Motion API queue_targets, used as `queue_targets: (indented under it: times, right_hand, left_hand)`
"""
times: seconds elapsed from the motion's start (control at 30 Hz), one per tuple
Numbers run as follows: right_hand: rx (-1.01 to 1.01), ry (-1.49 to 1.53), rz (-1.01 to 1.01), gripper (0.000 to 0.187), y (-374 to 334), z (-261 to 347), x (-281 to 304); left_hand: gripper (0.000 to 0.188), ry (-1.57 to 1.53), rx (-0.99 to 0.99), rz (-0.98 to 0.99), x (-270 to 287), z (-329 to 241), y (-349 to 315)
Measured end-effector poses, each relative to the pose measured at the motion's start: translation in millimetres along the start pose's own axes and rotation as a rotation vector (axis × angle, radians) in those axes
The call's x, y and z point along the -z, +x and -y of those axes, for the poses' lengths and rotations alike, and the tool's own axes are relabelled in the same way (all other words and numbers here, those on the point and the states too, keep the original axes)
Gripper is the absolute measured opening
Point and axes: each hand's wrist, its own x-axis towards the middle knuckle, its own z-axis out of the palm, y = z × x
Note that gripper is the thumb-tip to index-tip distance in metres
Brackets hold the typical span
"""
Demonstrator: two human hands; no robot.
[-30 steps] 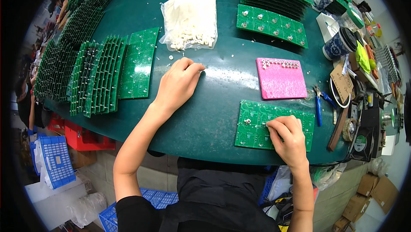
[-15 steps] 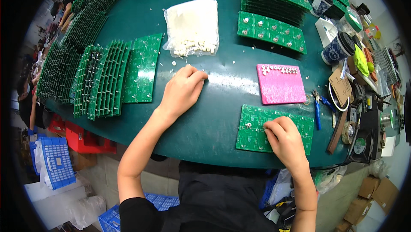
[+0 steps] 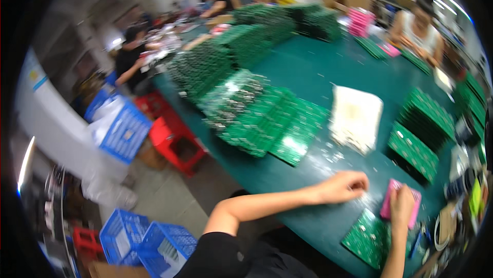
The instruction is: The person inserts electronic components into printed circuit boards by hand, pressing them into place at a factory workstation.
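Observation:
My left hand (image 3: 341, 186) hovers over or rests on the table, left of the pink block, with its fingers curled together; blur hides whether anything small is between them. My right hand (image 3: 402, 204) is at the pink block (image 3: 414, 215), fingers bent and pressed together over its upper part. Whatever those fingertips hold is hidden. Just below and left of the block lies a green circuit board (image 3: 367, 239) with small parts on it. Beyond my left hand is a clear bag of small whitish pieces (image 3: 355, 116), some spilled near its mouth.
Stacked green boards (image 3: 257, 121) stand at left, more boards (image 3: 414, 149) at right. Pliers (image 3: 421, 242) and a dark cup (image 3: 459, 183) line the right edge. A red stool (image 3: 177, 144) and blue baskets (image 3: 169, 250) are on the floor. A co-worker (image 3: 418, 31) sits across the table.
The view has swung left and up, blurring the picture. My right hand has gone from the circuit board to the pink block. My left hand has moved rightward, closer to that block.

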Motion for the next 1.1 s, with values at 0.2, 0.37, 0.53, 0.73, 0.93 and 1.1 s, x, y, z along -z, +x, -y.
queue_targets:
  times: [0.2,0.37,0.53,0.73,0.93,1.1]
  right_hand:
    - [-0.272,0.521,0.106,0.010,4,2,10]
    - [-0.242,1.049,0.108,0.007,-24,56,80]
    - [-0.152,0.887,0.081,0.008,-62,89,107]
    - [-0.091,0.819,-0.012,0.010,-81,82,121]
    - [-0.051,0.715,-0.006,0.009,-90,80,132]
    - [-0.390,1.034,0.039,0.007,-89,79,135]
  left_hand:
    - [0.014,-0.467,0.171,0.135,-10,3,-3]
    - [0.019,-0.748,0.253,0.173,-22,-22,-1]
    - [0.017,-0.948,0.276,0.274,-40,-33,-3]
    - [0.017,-0.963,0.277,0.299,-59,-43,-4]
    - [0.017,-0.898,0.268,0.353,-72,-43,-4]
    - [0.016,-0.885,0.234,0.354,-63,-49,-4]
